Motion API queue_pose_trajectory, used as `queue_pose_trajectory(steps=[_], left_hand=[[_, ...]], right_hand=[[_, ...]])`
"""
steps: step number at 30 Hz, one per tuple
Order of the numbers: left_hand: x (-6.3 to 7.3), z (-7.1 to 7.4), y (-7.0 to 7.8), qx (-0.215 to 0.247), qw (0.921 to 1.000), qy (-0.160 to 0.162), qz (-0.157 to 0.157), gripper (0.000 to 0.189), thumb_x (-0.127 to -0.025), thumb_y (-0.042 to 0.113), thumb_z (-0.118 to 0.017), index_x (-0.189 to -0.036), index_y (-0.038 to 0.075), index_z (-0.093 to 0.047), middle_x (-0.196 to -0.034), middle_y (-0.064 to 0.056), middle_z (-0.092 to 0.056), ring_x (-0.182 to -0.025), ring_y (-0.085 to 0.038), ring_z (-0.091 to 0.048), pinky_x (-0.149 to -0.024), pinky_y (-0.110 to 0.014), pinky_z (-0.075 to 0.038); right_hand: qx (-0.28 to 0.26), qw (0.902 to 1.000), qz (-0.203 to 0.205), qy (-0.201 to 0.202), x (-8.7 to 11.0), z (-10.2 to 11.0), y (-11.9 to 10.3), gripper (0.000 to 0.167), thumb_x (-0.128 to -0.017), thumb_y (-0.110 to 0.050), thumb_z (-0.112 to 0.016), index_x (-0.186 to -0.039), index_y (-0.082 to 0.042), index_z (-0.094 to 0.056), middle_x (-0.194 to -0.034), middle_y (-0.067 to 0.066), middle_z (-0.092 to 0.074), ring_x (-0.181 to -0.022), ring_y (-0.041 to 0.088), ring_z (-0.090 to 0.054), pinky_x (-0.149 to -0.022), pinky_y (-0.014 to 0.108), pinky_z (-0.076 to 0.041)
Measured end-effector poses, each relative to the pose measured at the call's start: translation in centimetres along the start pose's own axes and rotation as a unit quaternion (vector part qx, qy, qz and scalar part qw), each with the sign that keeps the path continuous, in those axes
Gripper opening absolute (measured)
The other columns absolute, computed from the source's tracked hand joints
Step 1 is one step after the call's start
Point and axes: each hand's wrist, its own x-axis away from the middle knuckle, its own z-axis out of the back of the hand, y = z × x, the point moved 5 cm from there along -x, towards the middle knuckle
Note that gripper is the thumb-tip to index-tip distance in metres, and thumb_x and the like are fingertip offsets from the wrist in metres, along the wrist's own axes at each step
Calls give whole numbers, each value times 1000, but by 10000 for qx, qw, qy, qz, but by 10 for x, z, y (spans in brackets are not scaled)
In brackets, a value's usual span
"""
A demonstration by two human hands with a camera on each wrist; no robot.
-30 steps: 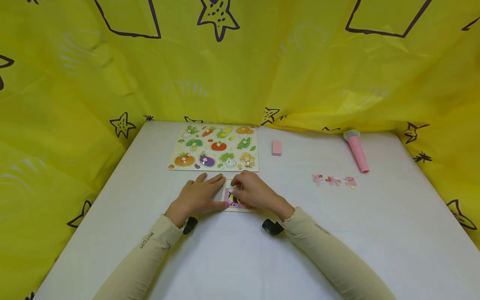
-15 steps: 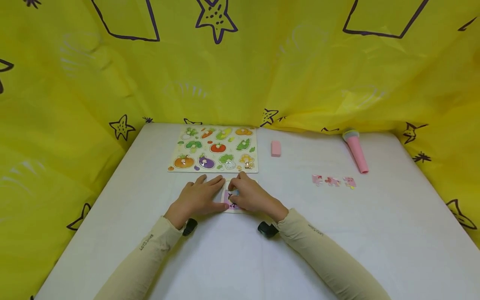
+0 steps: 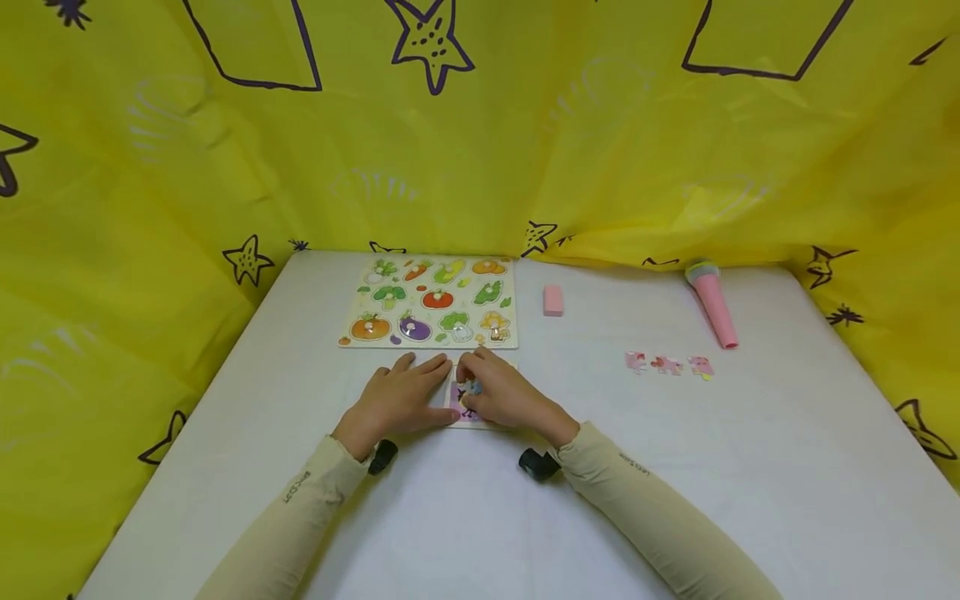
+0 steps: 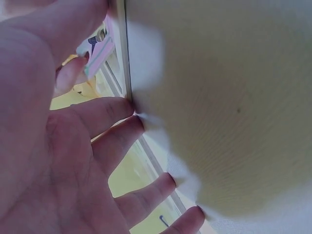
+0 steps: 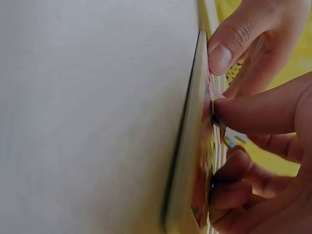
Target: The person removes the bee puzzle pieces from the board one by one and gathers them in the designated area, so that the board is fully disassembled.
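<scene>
A small jigsaw board [image 3: 474, 425] with a pink picture lies between the two hands. My left hand [image 3: 396, 400] rests with fingers spread and straight; its thumb lies on the board's lower left corner and its index fingertip at the left edge. My right hand [image 3: 506, 396] bends over the board and covers much of its right side. Between its thumb and fingers a jigsaw piece [image 5: 230, 136] shows, tilted up from the board's face. In the left wrist view the same piece [image 4: 99, 52] appears with pink and dark print, partly hidden behind fingers.
Just behind the hands lies a vegetable peg puzzle [image 3: 427, 308]. Farther right are a pink block [image 3: 552, 301], a pink toy microphone [image 3: 716, 308] and three loose jigsaw pieces [image 3: 667, 365]. A yellow curtain [image 3: 480, 167] hangs behind the white table [image 3: 450, 517].
My right hand has shifted slightly left over the jigsaw board, its fingers drawing closer together over the picture. The left hand keeps its place, and the loose pieces have not moved.
</scene>
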Motion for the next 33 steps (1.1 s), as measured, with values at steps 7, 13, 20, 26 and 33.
queue_pose_trajectory(steps=[7,13,20,26,33], left_hand=[[2,0,-1,15,10000,3,16,85,-99,56,-72,-166,14,-43,-172,-2,-36,-156,-47,-28,-117,-70,-31],[3,-2,-2,38,10000,-15,37,84,-99,56,-71,-167,15,-42,-173,-2,-36,-156,-47,-28,-117,-70,-31],[1,-1,0,-30,10000,21,8,84,-99,56,-72,-166,14,-43,-172,-2,-36,-156,-47,-29,-117,-70,-31],[0,-1,0,-33,10000,31,-5,85,-98,57,-73,-166,14,-44,-172,-2,-37,-155,-47,-30,-116,-70,-32],[1,-1,0,-51,10000,21,-17,85,-98,57,-73,-166,15,-44,-172,-2,-37,-155,-47,-30,-116,-70,-32]], right_hand=[[-388,9985,340,178,2,2,-4,14,-95,8,-69,-101,-4,-65,-95,6,-66,-85,18,-58,-79,32,-51],[-626,9974,136,337,4,1,-3,13,-98,7,-68,-101,-5,-67,-93,2,-65,-79,14,-57,-73,28,-51],[-864,9955,52,386,6,3,2,10,-99,5,-68,-102,-4,-68,-93,1,-66,-77,12,-57,-71,27,-51],[-1062,9938,-89,313,10,3,5,9,-99,5,-67,-102,-4,-67,-86,0,-65,-73,11,-57,-67,26,-49],[-1113,9929,-209,371,16,5,2,11,-97,6,-68,-100,-5,-68,-78,-2,-62,-69,10,-56,-65,26,-47]])
